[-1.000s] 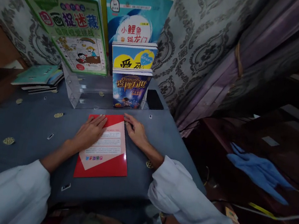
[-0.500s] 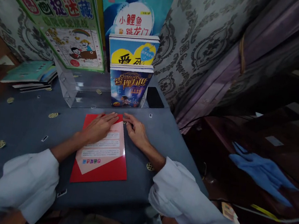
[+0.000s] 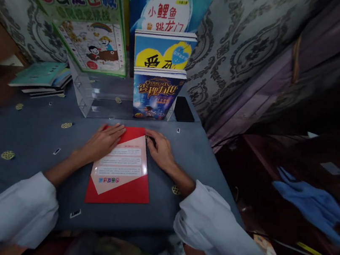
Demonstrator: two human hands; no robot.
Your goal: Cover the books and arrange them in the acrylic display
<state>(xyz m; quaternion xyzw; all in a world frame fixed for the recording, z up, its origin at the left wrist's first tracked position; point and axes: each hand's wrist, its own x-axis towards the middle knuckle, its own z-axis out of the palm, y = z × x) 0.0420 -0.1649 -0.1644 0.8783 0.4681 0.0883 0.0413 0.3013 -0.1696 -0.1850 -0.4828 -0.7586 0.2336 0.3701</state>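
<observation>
Upper left, your clear stand [image 3: 82, 95] bears a green book [image 3: 78, 13], then stepped books [image 3: 165, 52] at upper centre. Your left hand [image 3: 104, 140] lies flat on the red book [image 3: 117, 198], low centre on the grey-blue tablecloth [image 3: 40, 138]; your right [image 3: 160, 151], thumb apart, rests at its top-right corner. A curtain [image 3: 255, 89] hangs upper right.

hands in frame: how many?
2. The left hand lies on the red book, over its far left part; the right hand is at its far right corner.
</observation>
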